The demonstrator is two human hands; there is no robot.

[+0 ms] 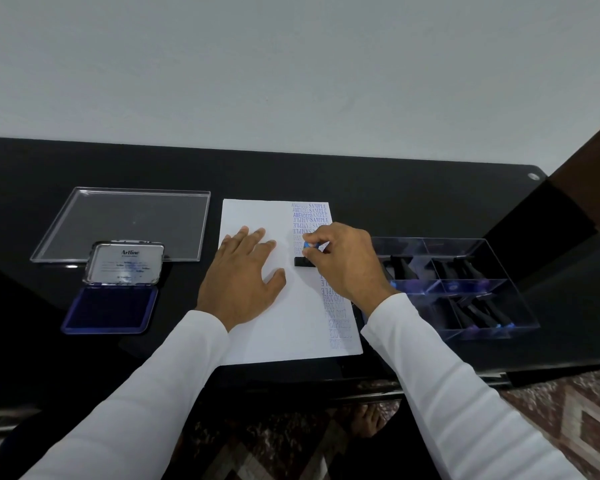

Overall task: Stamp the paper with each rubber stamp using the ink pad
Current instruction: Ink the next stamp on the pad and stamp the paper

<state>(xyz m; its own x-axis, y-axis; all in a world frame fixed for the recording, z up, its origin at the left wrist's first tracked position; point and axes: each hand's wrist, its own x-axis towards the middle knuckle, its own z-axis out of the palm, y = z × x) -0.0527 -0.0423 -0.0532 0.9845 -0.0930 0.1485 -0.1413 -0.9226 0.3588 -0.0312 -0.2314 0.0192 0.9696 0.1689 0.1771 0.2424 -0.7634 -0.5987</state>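
Nearest me, both white sleeves run up from the bottom of the frame to the paper at centre, which lies on the black table. My left hand lies flat on the sheet with fingers spread, holding it in place. My right hand pinches a stamp by its blue top, with the black base down on the paper, just right of centre. I judge this to be the pressing step: the stamp sits in a column of blue prints that runs down the right side of the sheet. The next move, I think, calls for a straight lift without sliding, so the print does not smear, then putting this stamp back and taking another from the tray at the right of the frame. At lower left the ink pad sits open, its lid tipped up behind it; farther back at upper left lies a clear flat lid. My fingers hide most of the stamp, so I cannot read its text or see the print under it. The prints lower down the column are faint and partly illegible. The stamps in the tray are dark shapes behind glare; I cannot count them.
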